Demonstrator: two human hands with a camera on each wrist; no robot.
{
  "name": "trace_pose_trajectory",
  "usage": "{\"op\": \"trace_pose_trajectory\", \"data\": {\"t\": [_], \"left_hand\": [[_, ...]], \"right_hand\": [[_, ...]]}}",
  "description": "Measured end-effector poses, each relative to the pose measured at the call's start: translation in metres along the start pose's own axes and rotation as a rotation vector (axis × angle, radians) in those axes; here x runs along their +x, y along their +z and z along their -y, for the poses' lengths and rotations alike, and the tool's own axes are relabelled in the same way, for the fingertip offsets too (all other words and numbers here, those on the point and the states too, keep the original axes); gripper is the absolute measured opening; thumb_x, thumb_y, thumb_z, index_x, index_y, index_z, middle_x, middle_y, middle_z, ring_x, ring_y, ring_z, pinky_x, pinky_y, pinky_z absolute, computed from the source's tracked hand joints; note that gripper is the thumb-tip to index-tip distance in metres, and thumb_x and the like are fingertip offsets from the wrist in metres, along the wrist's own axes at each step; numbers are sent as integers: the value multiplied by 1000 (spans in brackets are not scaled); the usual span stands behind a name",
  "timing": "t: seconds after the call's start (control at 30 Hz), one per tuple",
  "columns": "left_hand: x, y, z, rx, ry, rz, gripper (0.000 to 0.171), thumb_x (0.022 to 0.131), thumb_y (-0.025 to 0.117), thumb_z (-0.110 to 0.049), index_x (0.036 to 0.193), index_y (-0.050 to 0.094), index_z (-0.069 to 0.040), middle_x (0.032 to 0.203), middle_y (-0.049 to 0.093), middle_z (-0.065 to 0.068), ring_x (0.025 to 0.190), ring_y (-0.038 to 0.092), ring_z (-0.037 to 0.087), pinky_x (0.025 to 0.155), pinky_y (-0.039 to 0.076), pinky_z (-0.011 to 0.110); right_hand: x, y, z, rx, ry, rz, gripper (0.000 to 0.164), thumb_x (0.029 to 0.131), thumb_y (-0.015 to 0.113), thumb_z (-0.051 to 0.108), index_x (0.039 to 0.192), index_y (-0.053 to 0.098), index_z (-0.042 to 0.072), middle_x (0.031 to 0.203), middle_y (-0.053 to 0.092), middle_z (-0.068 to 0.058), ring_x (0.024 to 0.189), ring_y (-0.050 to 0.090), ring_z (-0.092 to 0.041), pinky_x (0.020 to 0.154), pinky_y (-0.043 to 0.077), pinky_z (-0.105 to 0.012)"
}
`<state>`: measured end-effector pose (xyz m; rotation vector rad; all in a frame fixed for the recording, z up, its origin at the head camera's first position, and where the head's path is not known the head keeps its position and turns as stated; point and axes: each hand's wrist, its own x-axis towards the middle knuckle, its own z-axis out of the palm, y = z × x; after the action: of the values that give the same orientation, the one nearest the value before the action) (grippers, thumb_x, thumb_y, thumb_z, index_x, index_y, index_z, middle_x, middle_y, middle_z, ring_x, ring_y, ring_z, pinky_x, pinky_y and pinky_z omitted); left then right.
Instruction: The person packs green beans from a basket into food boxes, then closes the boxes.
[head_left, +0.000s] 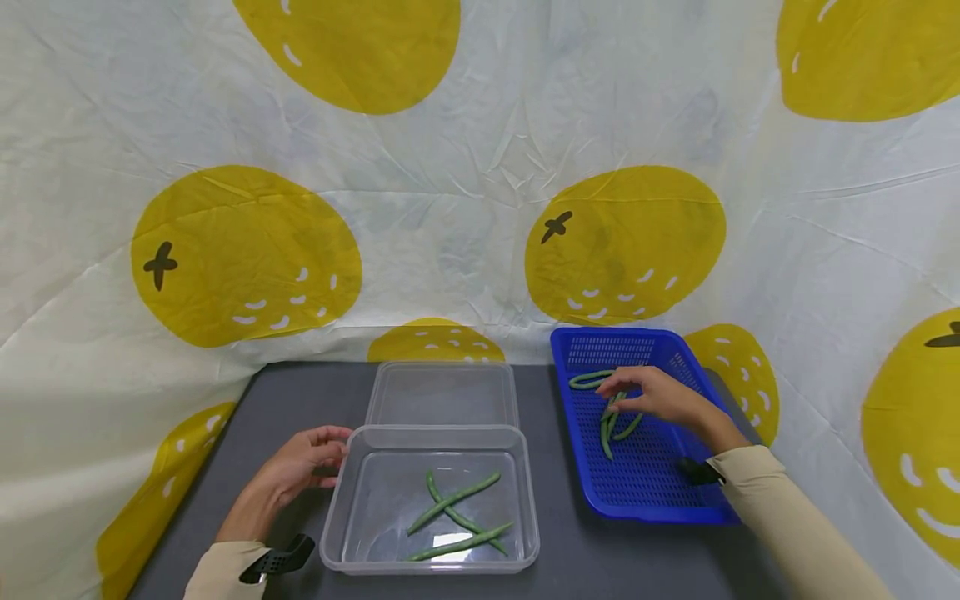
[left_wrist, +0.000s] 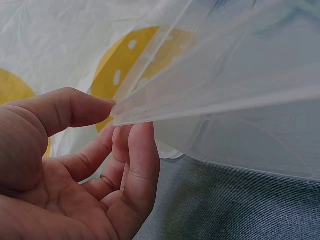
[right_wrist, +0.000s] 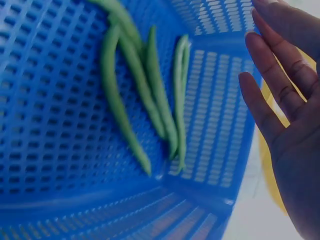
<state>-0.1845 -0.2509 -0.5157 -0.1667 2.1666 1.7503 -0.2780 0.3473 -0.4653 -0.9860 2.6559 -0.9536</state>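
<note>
My left hand (head_left: pixel 296 468) is at the left rim of a clear plastic container (head_left: pixel 427 568). In the left wrist view its thumb and fingers pinch the rim. Three green beans (head_left: pixel 453 500) lie in the container, two of them crossed. On the right stands a blue plastic basket (head_left: pixel 637 493) with slotted walls. Several green beans (right_wrist: pixel 120 105) lie on its mesh floor toward the far end. My right hand (head_left: pixel 652 394) hovers over these beans with loosely bent fingers. In the right wrist view nothing is between the fingers and thumb.
Behind the container lies a flat clear lid (head_left: pixel 444 392) on the dark grey table (head_left: pixel 303 396). A white cloth (head_left: pixel 442 250) printed with yellow fruit hangs along the back and sides. A strip of tabletop separates the container and the basket.
</note>
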Motion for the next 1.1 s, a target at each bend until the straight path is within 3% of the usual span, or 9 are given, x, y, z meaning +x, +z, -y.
{"op": "trace_pose_trajectory", "data": {"t": [0.2,0.33,0.47,0.57,0.9,1.1], "left_hand": [[0,1,0,-3,6,-7,45,96,63,-14,136,53,4,108,68,14,92,66,24,75,55,41],[0,1,-1,-1,2,-14,44,96,63,-14,136,53,4,108,68,14,91,66,24,75,55,41],[0,1,-3,-5,-6,-15,45,96,63,-14,136,53,4,109,68,15,91,66,24,75,55,41],[0,1,-4,-6,-11,-12,45,96,63,-14,136,53,4,109,68,15,91,66,24,75,55,41],[0,-1,-4,-32,-6,27,47,97,62,-14,138,49,6,106,68,10,92,65,23,74,55,41],[1,-3,-4,-37,-2,39,48,97,62,-14,138,48,7,106,69,10,93,65,23,74,55,41]], "right_hand": [[-7,-3,-15,-31,20,5,27,92,74,9,118,72,17,114,72,0,107,67,-27,86,55,-31],[-10,-6,-23,-13,43,40,28,91,74,6,119,71,8,115,71,-11,106,67,-22,85,56,-35],[-11,-8,-27,2,66,79,31,91,73,5,121,69,0,119,70,-19,110,66,-32,87,56,-39],[-11,-8,-32,3,81,95,32,91,73,5,122,68,-1,120,69,-19,112,64,-40,88,55,-40],[-9,-5,-50,10,133,130,32,90,74,2,121,69,-1,115,70,-18,108,64,-44,87,55,-34],[-9,-2,-58,-2,128,143,33,88,75,1,120,70,1,114,71,-15,109,63,-45,93,50,-56]]}}
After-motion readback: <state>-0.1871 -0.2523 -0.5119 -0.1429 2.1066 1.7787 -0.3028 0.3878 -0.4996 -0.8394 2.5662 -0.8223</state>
